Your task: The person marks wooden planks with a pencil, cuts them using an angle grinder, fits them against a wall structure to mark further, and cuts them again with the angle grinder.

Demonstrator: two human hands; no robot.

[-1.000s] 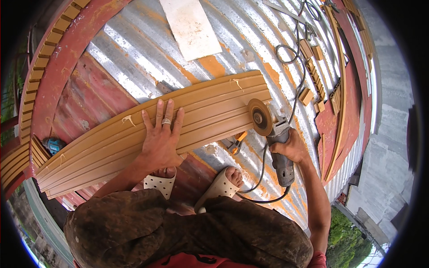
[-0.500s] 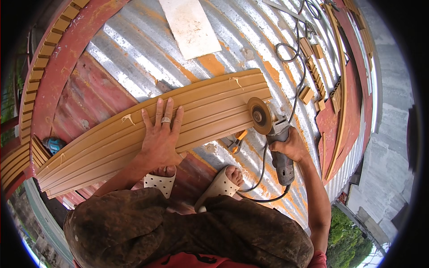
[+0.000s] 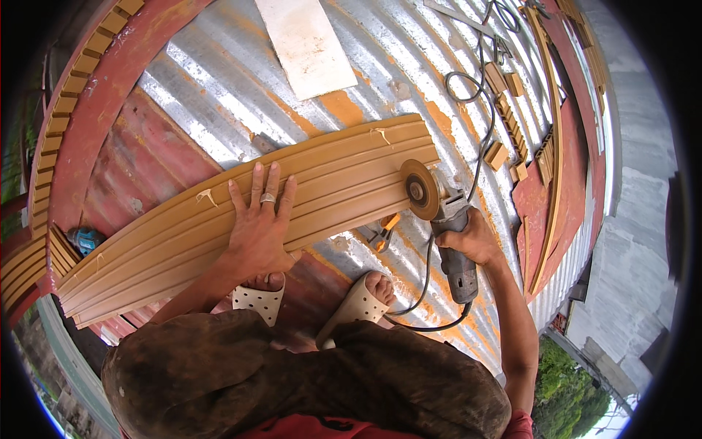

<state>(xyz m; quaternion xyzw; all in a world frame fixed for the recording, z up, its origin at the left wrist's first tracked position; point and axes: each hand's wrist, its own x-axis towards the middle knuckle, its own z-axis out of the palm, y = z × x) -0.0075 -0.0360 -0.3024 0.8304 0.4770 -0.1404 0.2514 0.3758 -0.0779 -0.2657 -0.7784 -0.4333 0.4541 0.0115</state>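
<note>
A long tan ribbed panel (image 3: 344, 172) lies across the corrugated metal in front of my feet. My left hand (image 3: 257, 223) rests flat on its middle, fingers spread, with a ring on one finger. In my right hand (image 3: 472, 238) is an angle grinder (image 3: 457, 249), gripped round its dark body. The grinder's round disc (image 3: 419, 190) stands at the panel's right end, overlapping its near corner; whether it touches cannot be made out. A black cord runs from the tool's lower end toward my right sandal (image 3: 358, 307).
Corrugated sheets (image 3: 395, 44), silver and rust-red, spread underfoot. A white board (image 3: 307, 51) lies ahead. Several tan offcuts (image 3: 497, 155), a looped cable (image 3: 475, 88) and a long strip (image 3: 553, 183) lie to the right. An orange-and-black tool (image 3: 384, 233) sits behind the panel's near edge. A teal tool (image 3: 86, 239) is far left.
The whole view has shifted slightly, so everything sits a little further left. My hands, the panel and the grinder keep nearly the same places relative to each other.
</note>
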